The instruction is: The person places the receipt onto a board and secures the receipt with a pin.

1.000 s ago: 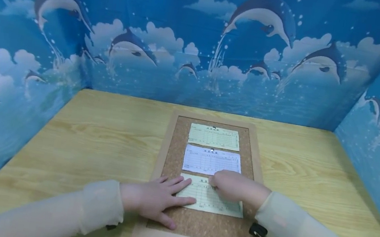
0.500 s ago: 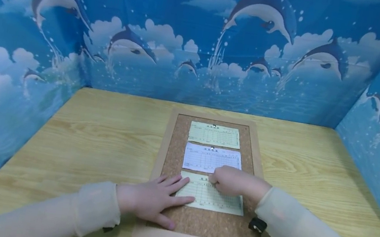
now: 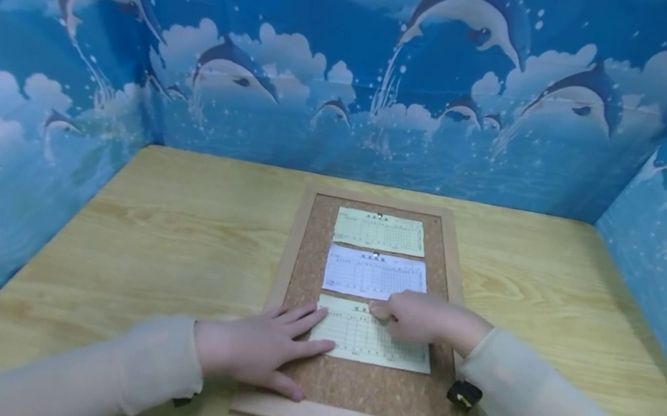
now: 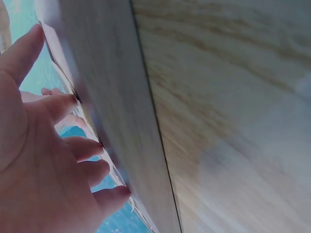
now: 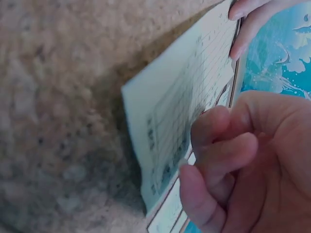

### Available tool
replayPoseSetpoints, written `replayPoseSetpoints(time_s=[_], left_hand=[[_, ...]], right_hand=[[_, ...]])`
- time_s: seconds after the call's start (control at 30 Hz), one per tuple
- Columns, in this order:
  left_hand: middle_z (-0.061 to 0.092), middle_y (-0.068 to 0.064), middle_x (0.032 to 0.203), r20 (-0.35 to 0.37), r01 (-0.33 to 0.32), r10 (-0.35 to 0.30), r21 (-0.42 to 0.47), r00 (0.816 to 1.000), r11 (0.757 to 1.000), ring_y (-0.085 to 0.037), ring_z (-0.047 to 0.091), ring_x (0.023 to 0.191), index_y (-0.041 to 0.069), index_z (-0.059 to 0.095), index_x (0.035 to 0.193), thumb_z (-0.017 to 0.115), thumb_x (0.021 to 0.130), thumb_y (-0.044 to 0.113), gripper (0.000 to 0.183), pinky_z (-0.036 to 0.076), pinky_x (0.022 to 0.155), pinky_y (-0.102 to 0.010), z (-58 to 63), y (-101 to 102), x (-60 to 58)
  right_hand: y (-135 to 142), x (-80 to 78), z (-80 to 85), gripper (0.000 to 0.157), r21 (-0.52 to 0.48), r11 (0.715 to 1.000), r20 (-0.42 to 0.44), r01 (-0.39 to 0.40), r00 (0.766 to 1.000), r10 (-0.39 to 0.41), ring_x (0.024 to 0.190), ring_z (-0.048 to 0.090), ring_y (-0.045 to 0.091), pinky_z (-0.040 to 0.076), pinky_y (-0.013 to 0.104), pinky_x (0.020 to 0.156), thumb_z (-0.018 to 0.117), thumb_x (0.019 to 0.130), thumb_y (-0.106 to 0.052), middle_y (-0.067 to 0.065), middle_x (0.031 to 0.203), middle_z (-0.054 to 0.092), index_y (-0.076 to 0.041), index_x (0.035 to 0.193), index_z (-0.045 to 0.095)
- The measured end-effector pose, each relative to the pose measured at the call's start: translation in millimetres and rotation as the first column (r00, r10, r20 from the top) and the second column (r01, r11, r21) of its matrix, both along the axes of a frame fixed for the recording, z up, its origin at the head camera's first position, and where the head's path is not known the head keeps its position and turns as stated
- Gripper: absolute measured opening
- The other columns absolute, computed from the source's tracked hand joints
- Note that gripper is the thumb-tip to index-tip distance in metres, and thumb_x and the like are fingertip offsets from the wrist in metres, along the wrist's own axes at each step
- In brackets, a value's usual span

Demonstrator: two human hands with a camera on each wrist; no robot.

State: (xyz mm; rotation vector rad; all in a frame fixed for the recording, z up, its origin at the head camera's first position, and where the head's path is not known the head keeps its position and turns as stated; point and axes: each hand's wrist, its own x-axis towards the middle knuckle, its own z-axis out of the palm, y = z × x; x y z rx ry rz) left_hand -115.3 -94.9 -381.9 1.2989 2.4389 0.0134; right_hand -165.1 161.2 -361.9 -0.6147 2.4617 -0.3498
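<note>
A wood-framed cork board point(image 3: 370, 392) lies on the table with three printed slips in a column. The lowest, a pale green slip point(image 3: 346, 334), lies between my hands. My left hand point(image 3: 258, 352) is spread flat, fingertips resting on this slip's left edge and the thumb on the cork. My right hand point(image 3: 424, 318) has its fingers curled, and its thumb presses the slip's top middle. Whatever is under that thumb is hidden. In the right wrist view the curled fingers point(image 5: 228, 150) show nothing between them, and the slip's near side point(image 5: 160, 126) stands slightly off the cork.
Above lie a lilac slip point(image 3: 356, 270) and another pale green slip point(image 3: 378, 233), each with a small shiny pin point(image 3: 376, 254) at its top edge. The wood-grain table point(image 3: 192, 229) is bounded by a blue dolphin-print curtain point(image 3: 256, 116) on the back and sides.
My right thumb now stretches out to the left over the slip's top edge, where the fist was more closed before. My left hand has slid slightly left. The view has shifted a little.
</note>
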Motion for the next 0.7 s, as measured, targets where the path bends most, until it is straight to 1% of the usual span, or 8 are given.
replayPoseSetpoints(time_s=[0.03,0.1,0.13,0.2,0.27,0.43,0.57,0.7], left_hand=[[0.004,-0.015,0.155,0.004,-0.008,0.008,0.002,1.000,1.000,-0.031,0.004,0.141,0.027,0.025,0.149,0.045,0.086,0.064,0.075,0.015,0.109,-0.053,0.9,-1,0.1],[0.003,-0.014,0.155,0.015,-0.023,0.023,0.001,1.000,1.000,-0.031,0.003,0.141,0.027,0.025,0.149,0.046,0.086,0.064,0.076,0.014,0.109,-0.053,2.4,-2,0.0],[0.004,-0.014,0.155,0.020,-0.028,0.028,-0.001,0.999,1.000,-0.031,0.003,0.141,0.026,0.025,0.149,0.046,0.086,0.064,0.076,0.014,0.109,-0.053,3.0,-2,0.0],[0.004,-0.014,0.155,0.022,-0.031,0.031,-0.012,0.999,0.999,-0.030,0.003,0.141,0.026,0.025,0.149,0.045,0.086,0.064,0.076,0.013,0.109,-0.052,3.9,-2,-0.4],[0.006,-0.014,0.155,0.016,-0.026,0.026,-0.018,1.000,1.000,-0.031,0.003,0.141,0.025,0.026,0.148,0.045,0.086,0.064,0.075,0.013,0.110,-0.051,4.9,-2,-1.4],[0.012,-0.015,0.154,0.001,-0.019,0.019,-0.014,1.000,1.000,-0.032,0.007,0.140,0.022,0.030,0.147,0.048,0.086,0.062,0.074,0.015,0.109,-0.051,7.8,0,-2.7],[0.014,-0.015,0.154,0.008,-0.031,0.032,-0.013,0.999,0.999,-0.032,0.009,0.140,0.021,0.032,0.147,0.050,0.086,0.060,0.074,0.017,0.108,-0.052,9.6,0,-3.3],[0.012,-0.015,0.154,0.014,-0.045,0.045,-0.012,0.999,0.999,-0.032,0.009,0.140,0.021,0.031,0.147,0.049,0.086,0.060,0.074,0.017,0.108,-0.053,11.3,-1,-4.2]], right_hand=[[1,0.3,1.3,0.030,-0.004,1.000,0.009,-0.001,1.000,0.001,0.050,0.033,0.015,0.034,0.030,0.050,0.048,0.097,-0.016,0.006,0.074,0.055,-0.010,0.122,0.063],[2,0.7,3.8,0.034,0.001,1.000,0.032,0.001,0.999,-0.001,0.049,0.033,0.015,0.033,0.029,0.049,0.048,0.097,-0.013,0.008,0.073,0.053,-0.011,0.130,0.057],[3,1.1,4.6,0.039,0.002,1.000,0.046,0.001,0.999,-0.002,0.049,0.032,0.014,0.032,0.029,0.049,0.048,0.096,-0.011,0.007,0.073,0.053,-0.012,0.135,0.051],[6,1.9,4.7,0.043,-0.015,1.000,0.076,0.020,0.997,-0.019,0.047,0.030,0.013,0.031,0.027,0.048,0.049,0.095,-0.008,0.003,0.067,0.047,-0.015,0.137,0.048],[10,1.8,3.9,0.046,-0.047,0.998,0.102,0.040,0.994,-0.035,0.046,0.030,0.011,0.030,0.025,0.047,0.049,0.094,-0.006,0.001,0.056,0.037,-0.016,0.139,0.047],[23,0.0,-3.4,0.046,-0.194,0.978,0.127,0.080,0.990,-0.056,0.047,0.036,0.010,0.033,0.024,0.048,0.049,0.094,-0.005,-0.001,0.056,0.051,-0.013,0.139,0.045],[32,0.0,-9.7,0.046,-0.289,0.950,0.116,0.121,0.989,-0.091,0.051,0.040,0.010,0.035,0.025,0.049,0.049,0.093,-0.003,0.000,0.059,0.053,-0.006,0.138,0.045],[38,2.0,-9.8,0.041,-0.351,0.924,0.061,0.152,0.988,-0.139,0.051,0.039,0.011,0.034,0.025,0.048,0.050,0.090,-0.002,0.001,0.061,0.053,-0.001,0.132,0.052]])
